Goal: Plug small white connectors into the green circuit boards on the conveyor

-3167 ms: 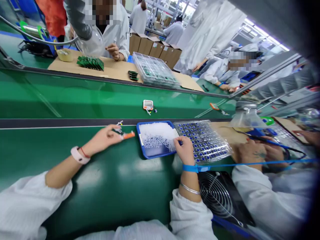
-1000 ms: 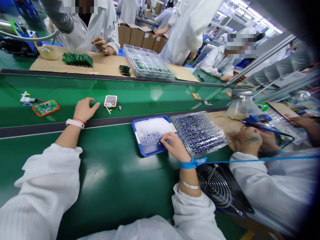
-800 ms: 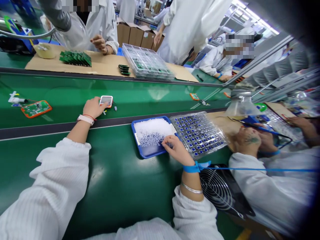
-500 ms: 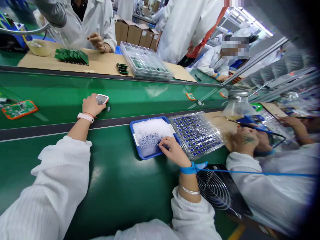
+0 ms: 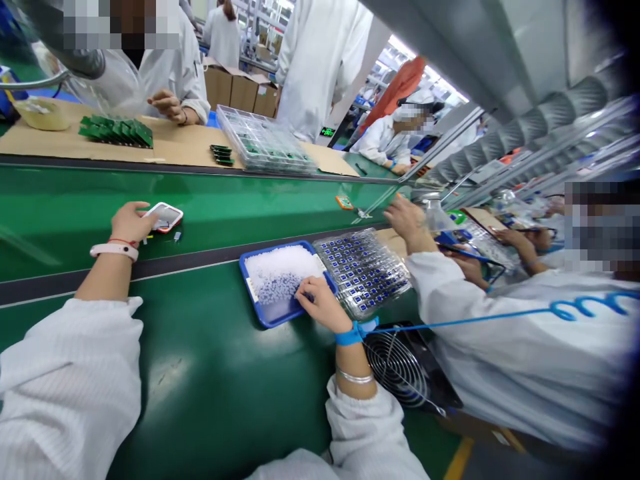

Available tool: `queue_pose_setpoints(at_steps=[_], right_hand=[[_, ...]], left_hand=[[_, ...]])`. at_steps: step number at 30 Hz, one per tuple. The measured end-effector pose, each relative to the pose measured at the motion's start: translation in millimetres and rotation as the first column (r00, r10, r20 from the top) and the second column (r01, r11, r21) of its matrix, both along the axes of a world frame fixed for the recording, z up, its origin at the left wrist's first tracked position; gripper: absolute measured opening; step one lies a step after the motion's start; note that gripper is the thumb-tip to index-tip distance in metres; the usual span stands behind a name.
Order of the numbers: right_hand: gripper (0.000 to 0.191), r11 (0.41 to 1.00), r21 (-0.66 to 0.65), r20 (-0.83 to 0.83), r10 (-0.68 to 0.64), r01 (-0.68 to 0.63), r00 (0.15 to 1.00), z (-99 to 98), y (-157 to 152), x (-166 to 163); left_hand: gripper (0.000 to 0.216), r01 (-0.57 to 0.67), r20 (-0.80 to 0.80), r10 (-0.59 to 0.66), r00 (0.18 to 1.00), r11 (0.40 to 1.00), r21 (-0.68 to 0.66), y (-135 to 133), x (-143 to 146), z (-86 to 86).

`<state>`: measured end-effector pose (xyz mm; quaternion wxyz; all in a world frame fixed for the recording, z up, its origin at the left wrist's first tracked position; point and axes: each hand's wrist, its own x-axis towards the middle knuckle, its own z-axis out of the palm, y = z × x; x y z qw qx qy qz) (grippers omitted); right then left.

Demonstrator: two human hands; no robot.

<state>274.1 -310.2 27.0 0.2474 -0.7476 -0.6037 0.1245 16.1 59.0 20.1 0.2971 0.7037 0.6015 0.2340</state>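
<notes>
My left hand [image 5: 129, 223] is closed on the edge of a small white device casing [image 5: 169, 216] with rounded corners and an orange rim, over the green belt. A tiny connector on thin wires [image 5: 177, 237] lies beside the casing. My right hand [image 5: 323, 303], wearing a blue wrist strap [image 5: 353, 333], is at the right front part of a blue tray [image 5: 270, 325]. Its thumb and fingers are pinched together; anything between them is too small to make out. Many tiny whitish translucent pieces [image 5: 280, 267] fill the tray, thinning toward its near side.
Right of the tray lies a clear blister tray of blue-topped parts [image 5: 357, 267]. A fan with a wire guard [image 5: 397, 367] sits nearer me. A co-worker's hand [image 5: 407, 217] is over the belt at right. An orange-edged circuit board [image 5: 344, 202] lies on the belt. Opposite, green boards [image 5: 116, 131] lie on cardboard.
The view has turned right, so most things appear farther left. The neighbouring co-worker's arm now extends toward the belt. My left hand keeps the casing; my right hand stays at the tray.
</notes>
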Motion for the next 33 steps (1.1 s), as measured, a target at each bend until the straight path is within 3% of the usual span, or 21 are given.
queue_pose_setpoints(at_steps=[5,8,11,13,16,19,20,22,24,30,33], right_hand=[[0.014,0.999,0.034,0.003,-0.037,0.037,0.999,-0.3,1,0],[0.012,0.995,0.045,0.022,-0.087,0.086,0.996,-2.3,2,3],[0.01,0.99,0.032,0.034,-0.137,0.136,0.99,-5.9,3,5],[0.01,0.989,0.022,0.038,-0.148,0.147,0.988,-8.1,3,6],[0.011,0.99,0.012,0.043,-0.139,0.139,0.989,-10.1,2,7],[0.011,0.993,0.003,0.046,-0.119,0.119,0.992,-10.9,1,9],[0.011,0.994,0.001,0.045,-0.109,0.109,0.993,-11.0,1,9],[0.01,0.996,-0.002,0.039,-0.093,0.093,0.995,-11.3,-1,10],[0.01,0.997,-0.002,0.037,-0.082,0.082,0.996,-11.4,-2,11],[0.014,0.997,-0.027,0.056,-0.068,0.07,0.996,-11.6,-2,9],[0.014,0.996,-0.055,0.069,-0.06,0.064,0.996,-13.2,-1,10]], left_hand=[[0.045,-0.024,0.237,0.033,0.971,0.999,-0.042,12,-11,-6.9],[0.04,-0.018,0.223,-0.012,0.975,0.991,0.134,0,-8,9.3],[0.036,0.08,0.125,-0.137,0.983,0.923,0.376,-28,5,34.2],[0.031,0.17,0.057,-0.247,0.967,0.799,0.577,-55,15,44.3],[0.027,0.413,-0.146,-0.48,0.865,0.517,0.75,-99,23,38.8],[0.026,0.632,-0.402,-0.595,0.696,0.242,0.736,-135,14,17.6],[0.027,0.676,-0.449,-0.622,0.641,0.181,0.714,-145,9,10.8],[0.029,0.737,-0.498,-0.668,0.553,0.113,0.667,-160,-5,1.6],[0.032,0.782,-0.522,-0.69,0.502,0.104,0.614,-173,-19,-1.9],[0.028,0.875,-0.516,-0.748,0.417,0.179,0.449,-204,-47,-3.5],[0.029,0.868,-0.427,-0.779,0.459,0.291,0.402,-214,-50,-5.5]])
